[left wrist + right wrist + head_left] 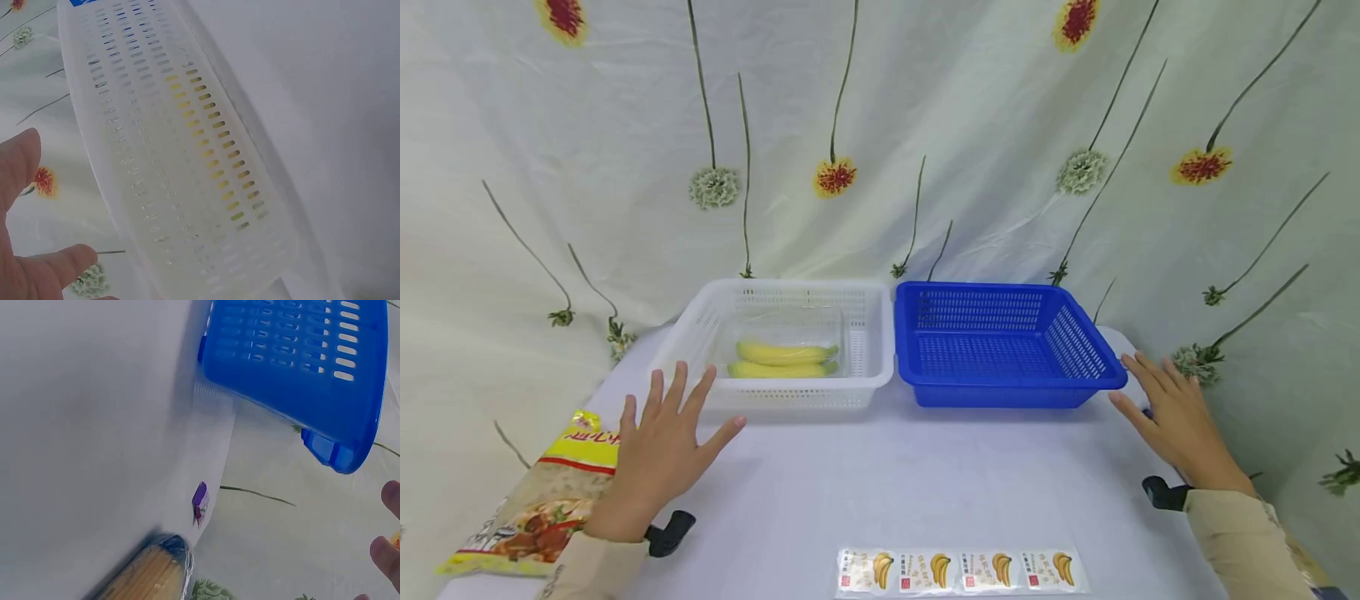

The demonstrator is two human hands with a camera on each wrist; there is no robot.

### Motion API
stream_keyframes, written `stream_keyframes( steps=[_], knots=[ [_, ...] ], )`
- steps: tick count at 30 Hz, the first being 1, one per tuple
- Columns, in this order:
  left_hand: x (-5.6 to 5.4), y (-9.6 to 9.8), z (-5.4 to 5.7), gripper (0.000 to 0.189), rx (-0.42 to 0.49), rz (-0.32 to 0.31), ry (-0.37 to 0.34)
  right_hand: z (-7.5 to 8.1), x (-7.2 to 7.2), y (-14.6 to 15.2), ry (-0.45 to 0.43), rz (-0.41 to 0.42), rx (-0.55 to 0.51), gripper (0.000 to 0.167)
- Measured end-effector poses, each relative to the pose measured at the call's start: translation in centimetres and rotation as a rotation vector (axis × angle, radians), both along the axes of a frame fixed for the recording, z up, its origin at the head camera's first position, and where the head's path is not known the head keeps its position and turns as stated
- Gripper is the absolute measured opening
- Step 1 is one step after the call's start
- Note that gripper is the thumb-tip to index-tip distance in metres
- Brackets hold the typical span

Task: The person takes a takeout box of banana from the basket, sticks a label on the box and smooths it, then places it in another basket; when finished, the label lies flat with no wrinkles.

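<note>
L grip (658,450), R grip (1180,429) splayed nr bskts (1011,395).

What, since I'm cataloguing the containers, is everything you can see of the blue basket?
The blue basket is rectangular and open-topped and looks like smooth plastic. Rows of slots pierce its back and right walls; its floor looks finely perforated. It stands upright on the white tabletop, right of the white basket; whether their rims touch is unclear. The right grip is beside its right end, not touching.
</note>
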State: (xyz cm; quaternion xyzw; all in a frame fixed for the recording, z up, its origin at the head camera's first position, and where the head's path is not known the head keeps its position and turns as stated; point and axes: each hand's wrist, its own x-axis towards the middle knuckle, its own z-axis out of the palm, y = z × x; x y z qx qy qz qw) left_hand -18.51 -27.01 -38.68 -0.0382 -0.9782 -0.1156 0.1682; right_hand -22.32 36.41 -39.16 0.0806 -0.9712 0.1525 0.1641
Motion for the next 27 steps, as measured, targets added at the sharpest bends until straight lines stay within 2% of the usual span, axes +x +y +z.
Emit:
stream_keyframes(
  steps=[7, 11, 15, 19, 23, 27],
  knots=[
    [0.0, 0.2, 0.6, 0.088, 0.036, -0.025, 0.049, 1.2, -0.8, -0.7, -0.046, 0.044, -0.087, 0.073],
    [0.0, 0.3, 1.0, 0.081, 0.116, -0.073, 0.083, 2.1, -1.5, -1.1, -0.115, 0.066, -0.139, 0.069],
    [0.1, 0.9, 1.0, 0.068, 0.282, -0.149, 0.144, 2.9, -2.4, -1.5, -0.177, 0.093, -0.201, 0.068],
    [0.0, 1.7, 0.7, 0.054, 0.467, -0.209, 0.173, 3.4, -3.4, -2.2, -0.211, 0.155, -0.325, 0.067],
    [-0.3, 2.3, 0.6, 0.048, 0.652, -0.236, 0.115, 3.8, -4.5, -3.3, -0.2, 0.24, -0.422, 0.061],
    [-1.1, 2.4, 0.1, 0.051, 0.875, -0.261, -0.009, 4.0, -5.5, -4.4, -0.192, 0.293, -0.455, 0.059]
  ],
)
